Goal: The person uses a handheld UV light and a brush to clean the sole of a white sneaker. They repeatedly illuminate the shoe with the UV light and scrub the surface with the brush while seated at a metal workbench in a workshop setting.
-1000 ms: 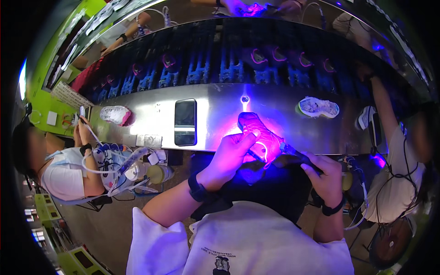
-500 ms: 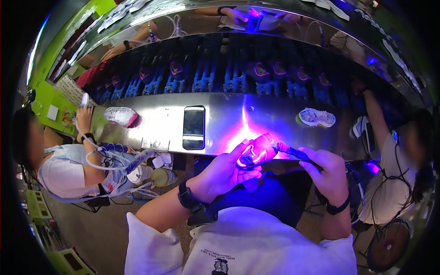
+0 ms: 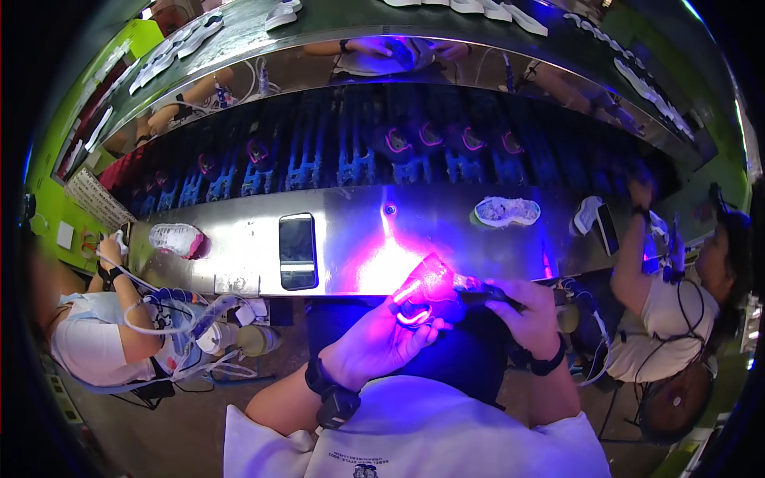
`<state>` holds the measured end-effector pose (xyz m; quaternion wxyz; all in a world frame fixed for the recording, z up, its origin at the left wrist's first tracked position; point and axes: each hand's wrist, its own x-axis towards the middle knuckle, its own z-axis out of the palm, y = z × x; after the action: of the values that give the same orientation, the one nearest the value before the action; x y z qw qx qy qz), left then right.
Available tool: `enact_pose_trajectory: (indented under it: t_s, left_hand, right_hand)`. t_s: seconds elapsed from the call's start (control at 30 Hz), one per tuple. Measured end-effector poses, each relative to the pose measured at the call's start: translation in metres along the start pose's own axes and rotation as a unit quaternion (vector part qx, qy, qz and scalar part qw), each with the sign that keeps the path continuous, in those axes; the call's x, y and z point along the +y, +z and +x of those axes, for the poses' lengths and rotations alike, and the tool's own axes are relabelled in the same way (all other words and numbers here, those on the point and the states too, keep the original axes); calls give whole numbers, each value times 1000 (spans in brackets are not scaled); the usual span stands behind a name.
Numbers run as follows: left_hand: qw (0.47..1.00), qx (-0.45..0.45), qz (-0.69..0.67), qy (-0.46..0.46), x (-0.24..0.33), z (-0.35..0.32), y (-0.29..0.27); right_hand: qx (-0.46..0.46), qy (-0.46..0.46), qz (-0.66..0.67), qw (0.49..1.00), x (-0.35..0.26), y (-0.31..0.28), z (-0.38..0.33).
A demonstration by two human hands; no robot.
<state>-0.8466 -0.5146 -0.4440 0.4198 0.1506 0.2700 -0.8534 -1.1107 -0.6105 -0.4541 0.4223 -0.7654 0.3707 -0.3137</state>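
Note:
Over the near edge of the metal bench (image 3: 239, 205), my left hand (image 3: 368, 344) grips a shoe upper (image 3: 433, 285) from below. It glows pink and violet under ultraviolet light, with a bright line around its dark opening near my fingers. My right hand (image 3: 527, 320) is closed around the dark handle of a brush (image 3: 483, 294). The brush's head meets the right side of the upper; its bristles are hard to make out in the glare.
A phone (image 3: 298, 253) lies left of the upper. Pale shoe soles (image 3: 177, 240) (image 3: 508, 211) rest on the bench to both sides. Behind it, a dark conveyor with blue racks (image 3: 355, 163) carries several shoes. People (image 3: 111, 334) (image 3: 661, 319) sit at both sides, hoses near them.
The whole view has shifted, so the bench and its things appear lower and further left. My hands still hold the upper and brush, and the upper is tilted more upright.

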Motion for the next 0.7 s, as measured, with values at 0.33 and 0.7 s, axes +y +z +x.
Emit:
enact_pose_trajectory:
  t_s: [0.33, 0.7]
  left_hand:
    - [879, -40, 440, 180, -6, 36, 45]
    - [325, 210, 864, 323, 160, 83, 128]
  right_hand:
    - [57, 90, 9, 994, 23, -12, -6]
    - [14, 212, 182, 960, 89, -1, -36]
